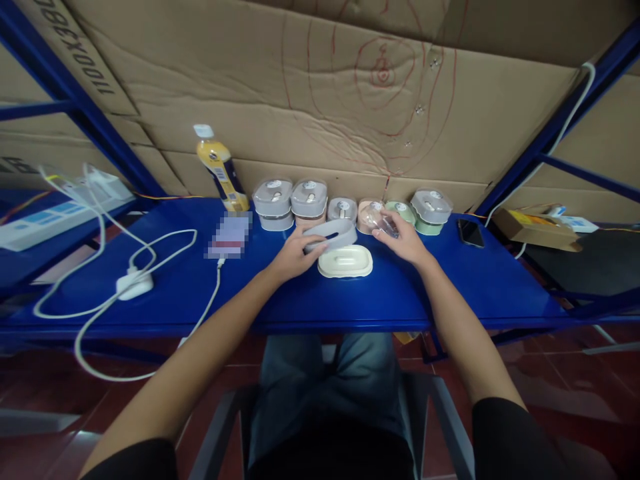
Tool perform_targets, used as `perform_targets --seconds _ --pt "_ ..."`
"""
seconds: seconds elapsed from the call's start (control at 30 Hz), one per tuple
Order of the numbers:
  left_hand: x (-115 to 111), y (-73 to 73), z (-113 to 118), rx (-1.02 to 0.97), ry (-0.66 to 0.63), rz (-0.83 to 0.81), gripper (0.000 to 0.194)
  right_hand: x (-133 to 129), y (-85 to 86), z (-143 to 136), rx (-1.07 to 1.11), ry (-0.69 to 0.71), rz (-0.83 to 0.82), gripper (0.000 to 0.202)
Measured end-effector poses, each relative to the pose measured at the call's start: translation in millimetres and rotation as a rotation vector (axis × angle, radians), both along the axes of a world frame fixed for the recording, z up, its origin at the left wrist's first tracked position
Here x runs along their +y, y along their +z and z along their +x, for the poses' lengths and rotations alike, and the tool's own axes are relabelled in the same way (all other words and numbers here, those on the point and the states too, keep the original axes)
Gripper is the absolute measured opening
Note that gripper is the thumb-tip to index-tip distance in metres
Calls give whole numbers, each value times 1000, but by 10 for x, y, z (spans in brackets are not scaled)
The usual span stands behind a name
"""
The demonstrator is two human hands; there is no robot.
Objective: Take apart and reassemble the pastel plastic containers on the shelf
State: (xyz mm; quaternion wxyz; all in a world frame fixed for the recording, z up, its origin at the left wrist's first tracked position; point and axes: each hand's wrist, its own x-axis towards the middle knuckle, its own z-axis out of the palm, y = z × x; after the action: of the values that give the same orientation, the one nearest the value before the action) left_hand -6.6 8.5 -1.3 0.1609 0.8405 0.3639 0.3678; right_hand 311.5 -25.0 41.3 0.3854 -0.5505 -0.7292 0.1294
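Observation:
My left hand (296, 255) grips a grey oval ring-like container part (345, 235), its thumb and fingers on the left end. My right hand (404, 241) is closed on a clear plastic lid (387, 225), tilted and partly covered by the fingers. Just below and between the hands, a cream oval tray (346, 262) with a raised middle lies flat on the blue table. Behind the hands stands a row of lidded containers: grey ones (273, 200), a grey-topped one with a pink base (309, 199), a small pink one (367, 212) and a green one (401, 211).
A yellow-labelled bottle (220, 170) and a blurred-out phone-like item (229, 235) on a cable stand left. Farther left are a white charger (134, 285), looped cables and a power strip (60, 210). A dark phone (471, 233) lies right. Cardboard (260, 87) backs the blue table (300, 307).

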Motion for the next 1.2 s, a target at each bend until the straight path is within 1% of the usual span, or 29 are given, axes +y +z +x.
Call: perform_targets --seconds 0.07,0.1,0.2,0.27,0.33,0.4,0.47,0.57,0.7,0.83,1.0,1.1,1.2 --pt "71 -5 -66 10 65 -11 44 -3 5 19 -11 22 -36 72" --pt "88 -4 -86 17 78 -20 44 -3 5 28 -19 31 -57 73" --pt "56 12 -76 9 30 -31 48 -16 8 27 -15 67 -73 76" --pt "-17 27 -15 0 -32 -33 58 -43 23 -6 13 123 -46 79" --pt "-99 30 64 7 -70 -57 71 -79 44 -69 19 209 -18 81" --pt "-163 21 137 15 -98 -99 82 -115 58 -156 -19 305 1 82" --pt "-199 4 188 5 -128 -143 91 -140 59 -256 -86 371 18 82" --pt "-212 -17 225 -24 -146 -191 106 -150 43 -395 -174 398 24 86" --pt "-199 -43 243 -27 -152 -195 120 -142 38 -492 -229 409 18 88" --pt "-188 -84 258 -12 -172 -148 125 -137 76 -506 -275 395 13 89" --pt "-193 -107 274 13 -192 -90 125 -133 106 -527 -355 395 -31 86" --pt "-188 -103 264 29 -200 -115 123 -135 36 -521 -349 393 -47 87" --pt "-169 -103 231 37 -200 -160 120 -154 -85 -474 -310 413 16 90"
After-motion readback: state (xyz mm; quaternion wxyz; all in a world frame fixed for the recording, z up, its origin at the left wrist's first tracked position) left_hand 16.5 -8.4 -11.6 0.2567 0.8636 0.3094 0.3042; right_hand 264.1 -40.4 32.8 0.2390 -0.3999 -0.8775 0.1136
